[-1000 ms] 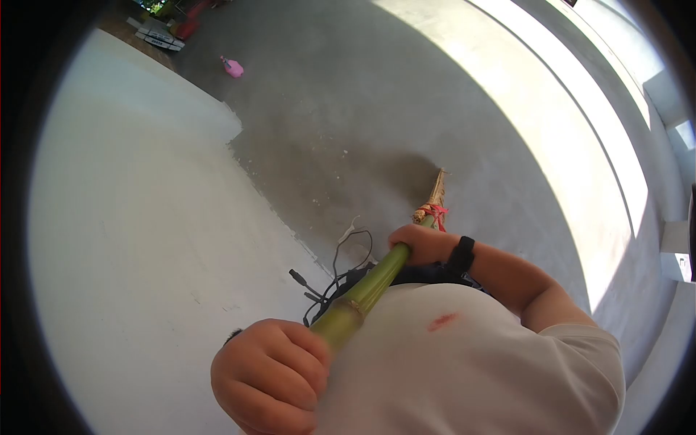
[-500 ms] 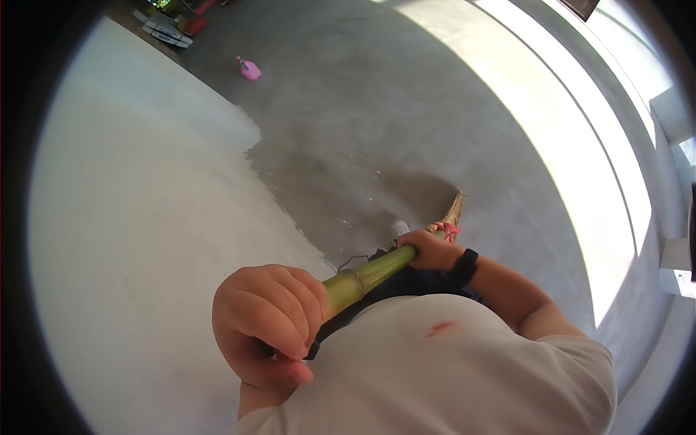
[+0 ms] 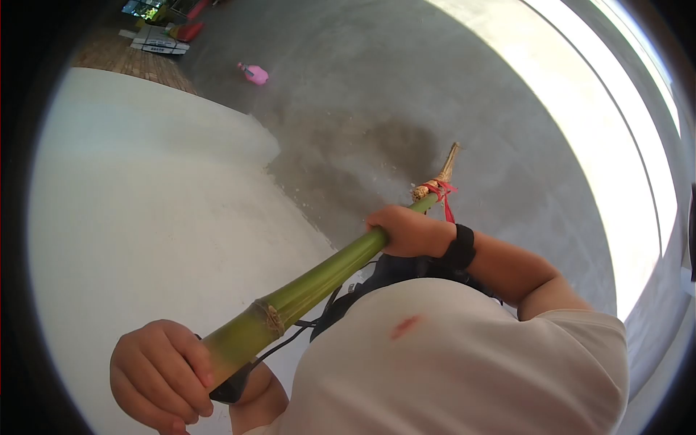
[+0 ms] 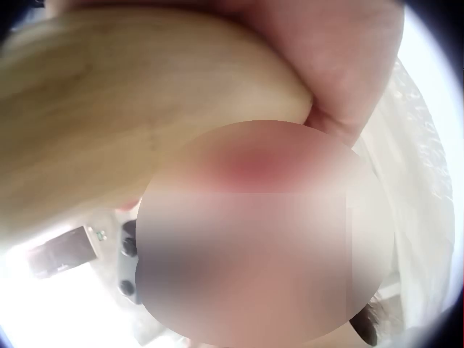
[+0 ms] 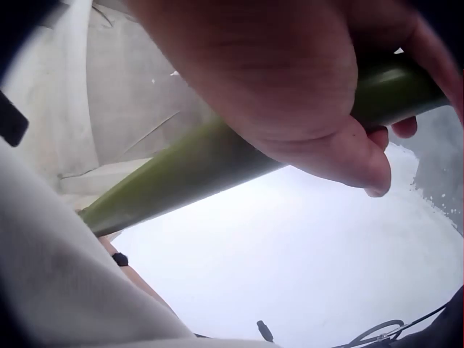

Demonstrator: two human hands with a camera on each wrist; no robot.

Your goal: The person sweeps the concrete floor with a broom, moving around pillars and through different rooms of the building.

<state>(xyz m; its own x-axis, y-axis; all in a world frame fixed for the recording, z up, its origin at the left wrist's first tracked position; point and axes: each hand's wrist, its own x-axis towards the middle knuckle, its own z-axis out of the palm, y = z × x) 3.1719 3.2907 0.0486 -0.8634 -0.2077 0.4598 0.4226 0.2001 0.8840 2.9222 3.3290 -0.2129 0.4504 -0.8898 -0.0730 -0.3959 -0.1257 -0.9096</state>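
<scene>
A green bamboo pole (image 3: 312, 286) runs slantwise across the front of my body. At its far end a dry, straw-coloured piece (image 3: 448, 165) is tied on with a red strip (image 3: 448, 210). My left hand (image 3: 163, 373) grips the near end, fingers bent over it; in the left wrist view the pale pole (image 4: 130, 109) looms close below the hand (image 4: 341, 65). Farther along, just short of the red tie, my right hand (image 3: 409, 230) wraps round the pole. The right wrist view shows the right hand (image 5: 290, 87) over the green pole (image 5: 181, 170).
A white wall (image 3: 159, 217) stands at the left, beside the grey floor (image 3: 348, 80). On the floor farther off lies a pink object (image 3: 255, 74), with a white box (image 3: 159, 40) beyond it. Dark cables (image 3: 279, 344) hang near my waist. Bright sunlight (image 3: 580, 109) crosses the right side.
My left hand rose, then swung down and left with the pole's near end. More of the pole shows between my hands. My right hand and the tied end are now higher in view.
</scene>
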